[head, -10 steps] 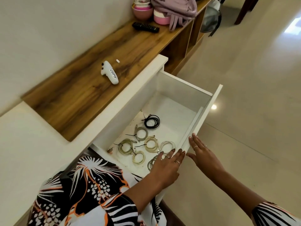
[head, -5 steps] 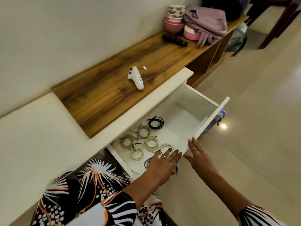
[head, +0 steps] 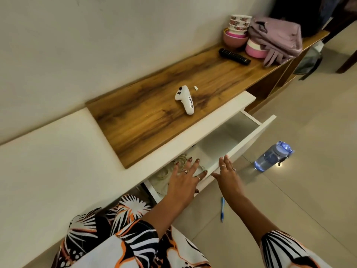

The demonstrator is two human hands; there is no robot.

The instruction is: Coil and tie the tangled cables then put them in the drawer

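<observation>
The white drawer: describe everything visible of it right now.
The white drawer looks like smooth painted board, with a flat front panel, thin side walls and a pale floor. It stands partly open under the white-edged wooden counter, which hides its rear. Coiled cables lie inside near the left hand, whose spread fingers reach over the front edge. The right hand rests flat against the front panel's outer face.

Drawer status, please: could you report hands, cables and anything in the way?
Left hand and right hand open, flat on the drawer front. Coiled cables inside, partly hidden. Drawer part-open; nothing blocking visible.
</observation>
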